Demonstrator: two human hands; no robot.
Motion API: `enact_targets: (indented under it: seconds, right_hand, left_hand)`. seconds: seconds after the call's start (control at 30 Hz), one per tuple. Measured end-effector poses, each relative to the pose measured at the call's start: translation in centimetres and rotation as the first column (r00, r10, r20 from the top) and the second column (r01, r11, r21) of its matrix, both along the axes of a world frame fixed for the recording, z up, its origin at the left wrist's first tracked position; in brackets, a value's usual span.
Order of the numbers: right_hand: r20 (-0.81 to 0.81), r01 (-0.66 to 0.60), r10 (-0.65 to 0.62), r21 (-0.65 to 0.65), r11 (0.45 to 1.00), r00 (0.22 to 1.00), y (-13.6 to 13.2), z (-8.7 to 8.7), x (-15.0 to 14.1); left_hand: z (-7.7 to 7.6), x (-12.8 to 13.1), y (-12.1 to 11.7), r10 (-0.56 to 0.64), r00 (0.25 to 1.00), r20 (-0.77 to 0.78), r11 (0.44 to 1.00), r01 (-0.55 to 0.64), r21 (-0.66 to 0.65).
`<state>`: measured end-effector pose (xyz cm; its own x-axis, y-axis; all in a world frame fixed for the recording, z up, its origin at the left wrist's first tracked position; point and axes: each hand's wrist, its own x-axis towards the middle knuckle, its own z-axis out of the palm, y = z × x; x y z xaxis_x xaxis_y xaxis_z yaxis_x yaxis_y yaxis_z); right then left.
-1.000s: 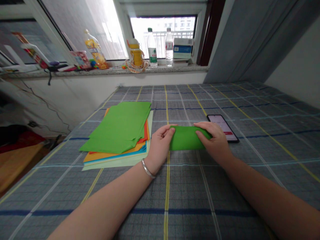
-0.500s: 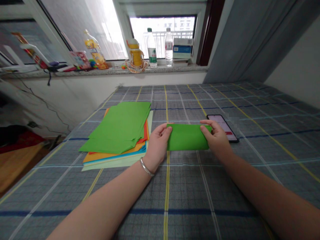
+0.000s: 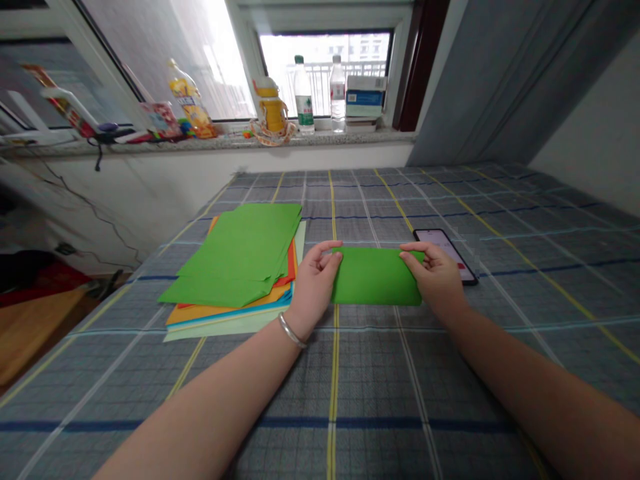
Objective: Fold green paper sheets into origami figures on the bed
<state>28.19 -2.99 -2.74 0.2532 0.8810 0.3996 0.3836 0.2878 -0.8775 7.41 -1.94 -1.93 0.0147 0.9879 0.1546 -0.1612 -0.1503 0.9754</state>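
Note:
My left hand (image 3: 315,287) and my right hand (image 3: 436,277) hold a long strip of green paper (image 3: 376,277) by its short ends, thumbs on top. The strip lies level, low over the plaid cloth; I cannot tell if it touches the cloth. Left of my left hand is a loose stack of coloured paper (image 3: 235,257), with green sheets on top and orange, blue and pale green edges showing below. A silver bangle (image 3: 291,331) circles my left wrist. A black smartphone (image 3: 445,257) lies just beyond my right hand, partly hidden by it and the strip.
A grey plaid cloth (image 3: 525,283) with yellow and blue lines covers the surface. On the windowsill (image 3: 225,141) at the back stand plastic bottles (image 3: 304,97), a yellow flask (image 3: 273,107) and a box (image 3: 367,97). Wooden flooring (image 3: 35,327) lies below the left edge.
My left hand has moved left, drawing the strip out flat. The strip has gone from slightly tilted to level, and more of it shows between my hands.

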Motion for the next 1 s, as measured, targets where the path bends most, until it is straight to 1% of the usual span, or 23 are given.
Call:
enact_targets:
  seconds: [0.13,0.3,0.4,0.47,0.6,0.67,0.77,0.87,1.0]
  right_hand:
    - [-0.011,0.001,-0.001,-0.013,1.000,1.000,0.2,-0.2,0.0]
    - [0.014,0.023,-0.023,-0.011,1.000,1.000,0.6,-0.4,0.2]
    - [0.058,0.022,-0.022,-0.002,1.000,0.998,1.0,-0.5,0.2]
    - [0.086,0.011,-0.010,-0.019,1.000,0.996,1.2,-0.7,0.2]
    - [0.110,-0.069,0.079,-0.093,0.993,0.991,2.0,-1.6,0.3]
    - [0.130,-0.103,0.117,-0.113,0.988,0.985,2.5,-2.1,0.4]
    - [0.146,-0.107,0.125,-0.122,0.987,0.981,3.2,-2.7,0.5]
    - [0.135,-0.109,0.128,-0.141,0.984,0.982,3.8,-2.9,0.4]
    - [0.144,-0.122,0.149,-0.177,0.977,0.978,4.1,-3.0,0.3]
  left_hand:
    - [0.1,-0.2,0.2,0.024,0.996,-0.082,0.999,-0.021,0.026]
    - [0.0,-0.8,1.1,0.096,0.968,-0.231,0.992,-0.074,0.104]
    - [-0.5,-1.1,1.8,0.097,0.957,-0.272,0.994,-0.078,0.080]
    - [-0.9,-1.3,2.1,0.092,0.954,-0.285,0.995,-0.080,0.052]
    - [-1.6,-1.6,2.8,0.086,0.957,-0.276,0.996,-0.089,0.002]
    - [-1.9,-1.7,3.1,0.096,0.958,-0.269,0.995,-0.100,-0.001]
    - [-2.2,-1.9,3.5,0.102,0.955,-0.279,0.995,-0.102,0.014]
    - [-2.3,-2.0,3.8,0.086,0.941,-0.326,0.996,-0.083,0.021]
    - [-2.5,-2.2,4.3,0.079,0.902,-0.424,0.997,-0.079,0.018]
